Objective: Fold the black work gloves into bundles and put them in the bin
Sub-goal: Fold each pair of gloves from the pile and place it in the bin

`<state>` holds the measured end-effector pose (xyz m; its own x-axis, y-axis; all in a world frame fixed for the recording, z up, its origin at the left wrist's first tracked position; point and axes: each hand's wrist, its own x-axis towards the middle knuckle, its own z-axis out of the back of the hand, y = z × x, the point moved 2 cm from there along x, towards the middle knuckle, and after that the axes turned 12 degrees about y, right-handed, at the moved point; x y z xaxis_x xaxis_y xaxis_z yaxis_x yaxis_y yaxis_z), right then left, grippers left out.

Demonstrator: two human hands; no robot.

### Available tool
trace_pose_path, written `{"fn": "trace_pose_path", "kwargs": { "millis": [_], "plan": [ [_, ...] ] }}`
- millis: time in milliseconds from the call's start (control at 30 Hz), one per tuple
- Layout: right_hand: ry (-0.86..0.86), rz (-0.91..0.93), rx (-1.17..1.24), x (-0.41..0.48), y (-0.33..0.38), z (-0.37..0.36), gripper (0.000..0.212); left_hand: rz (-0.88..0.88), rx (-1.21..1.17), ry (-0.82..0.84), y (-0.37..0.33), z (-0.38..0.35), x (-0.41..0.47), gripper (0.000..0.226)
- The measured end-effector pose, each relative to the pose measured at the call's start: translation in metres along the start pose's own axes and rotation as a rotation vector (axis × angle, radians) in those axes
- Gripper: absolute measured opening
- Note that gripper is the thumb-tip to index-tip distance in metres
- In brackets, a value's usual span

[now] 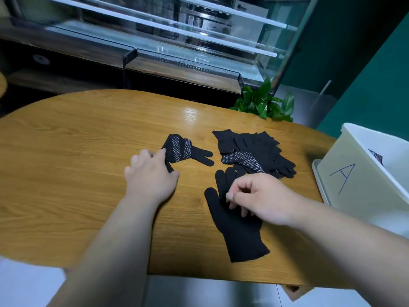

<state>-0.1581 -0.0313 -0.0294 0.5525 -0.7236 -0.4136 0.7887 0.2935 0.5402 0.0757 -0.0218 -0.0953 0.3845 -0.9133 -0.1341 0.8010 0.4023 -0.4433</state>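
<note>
Head view: one black glove is held in each hand on the wooden table [77, 140].
The left hand [152, 173] is curled round the edge of a half-folded dotted glove [180, 149]; the right hand [261, 196] is pinched on a flat plain glove [241, 235]. A pile of gloves [263, 147] is left just beyond, the white bin [354, 185] at the right. The knit is judged light and limp, best gripped at the cuff.

left hand [150, 176] pinching folded glove [179, 149], right hand [264, 196] curled on flat glove [241, 235], glove pile [262, 146]
</note>
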Motion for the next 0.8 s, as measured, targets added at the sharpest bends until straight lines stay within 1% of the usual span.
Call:
{"fn": "trace_pose_path", "kwargs": {
  "millis": [133,233,300,333,433,500,567,633,667,700,800],
  "plan": [
    [0.006,-0.004,-0.024,0.001,-0.002,0.000,0.021,0.056,-0.047,-0.033,0.002,-0.002,0.004,0.039],
    [0.001,-0.011,-0.026,0.001,-0.003,0.003,0.021,0.037,-0.060,-0.029,0.001,-0.001,0.003,0.015],
    [-0.008,-0.010,-0.012,0.001,-0.003,0.005,0.021,-0.014,-0.104,-0.006,-0.003,0.002,0.000,0.006],
    [-0.019,-0.006,0.001,0.002,-0.002,0.006,0.021,-0.056,-0.185,0.013,-0.006,0.005,-0.002,0.008],
    [-0.087,0.013,0.061,0.005,0.000,0.011,0.019,-0.196,-0.588,0.117,-0.021,0.021,-0.012,0.020],
    [-0.152,0.030,0.109,0.007,0.003,0.016,0.017,-0.262,-0.836,0.162,-0.031,0.033,-0.020,0.019],
    [-0.180,0.079,0.146,0.009,0.008,0.017,0.013,-0.269,-1.058,0.183,-0.038,0.038,-0.026,0.015],
    [-0.169,0.157,0.161,0.009,0.015,0.014,0.005,-0.215,-1.229,0.216,-0.042,0.036,-0.029,0.010],
    [-0.159,0.197,0.179,0.009,0.017,0.012,0.011,-0.178,-1.292,0.243,-0.043,0.033,-0.030,0.007],
    [-0.143,0.227,0.223,0.010,0.019,0.009,0.023,-0.146,-1.343,0.274,-0.044,0.031,-0.030,0.006],
    [-0.111,0.240,0.348,0.012,0.021,0.004,0.065,-0.092,-1.428,0.338,-0.043,0.026,-0.029,0.015]
  ]
}}
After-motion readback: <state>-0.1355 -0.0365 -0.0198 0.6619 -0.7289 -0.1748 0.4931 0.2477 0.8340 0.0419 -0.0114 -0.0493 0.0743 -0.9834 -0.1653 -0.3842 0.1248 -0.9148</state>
